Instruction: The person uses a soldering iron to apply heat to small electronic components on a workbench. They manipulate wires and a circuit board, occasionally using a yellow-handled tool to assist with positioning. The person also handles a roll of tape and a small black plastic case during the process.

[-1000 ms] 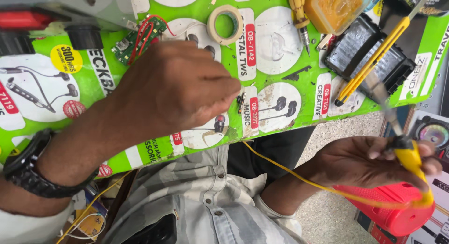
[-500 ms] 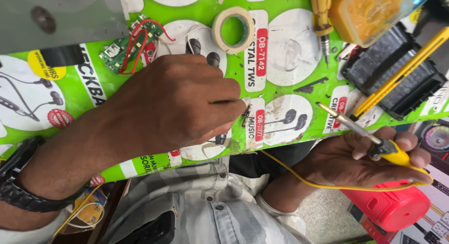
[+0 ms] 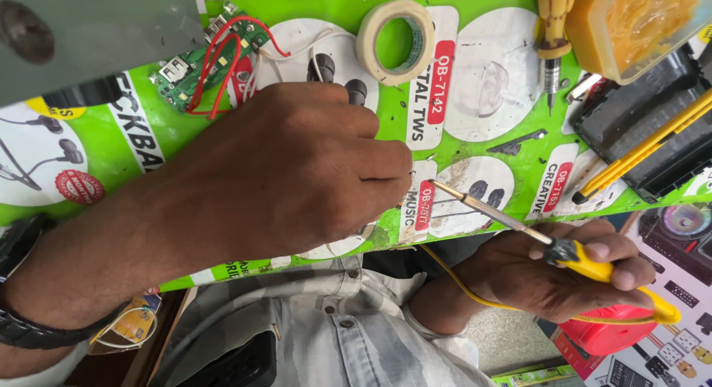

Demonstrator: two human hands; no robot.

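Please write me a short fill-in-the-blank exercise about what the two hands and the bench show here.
1. The right hand holds a soldering iron with a ____ handle.
2. The roll of tape lies on a ____ mat.
3. The circuit board carries looped ____ wires.
4. The left hand wears a black ____ on its wrist.

Missing words: yellow; green; red; watch

Bright, even daylight fills the head view, keeping colours saturated on the green printed mat (image 3: 133,146) and casting only a soft shadow under the left hand (image 3: 297,172). Mild glare shows on the glossy mat near the roll of tape (image 3: 395,40) and on the pale translucent panel (image 3: 96,38) at upper left, which looks hazy and out of focus. The centre is fairly sharp, including the soldering iron (image 3: 519,227) in the right hand (image 3: 564,276), while the near shirt (image 3: 334,342) and frame corners soften, with slight wide-angle stretching at the edges.
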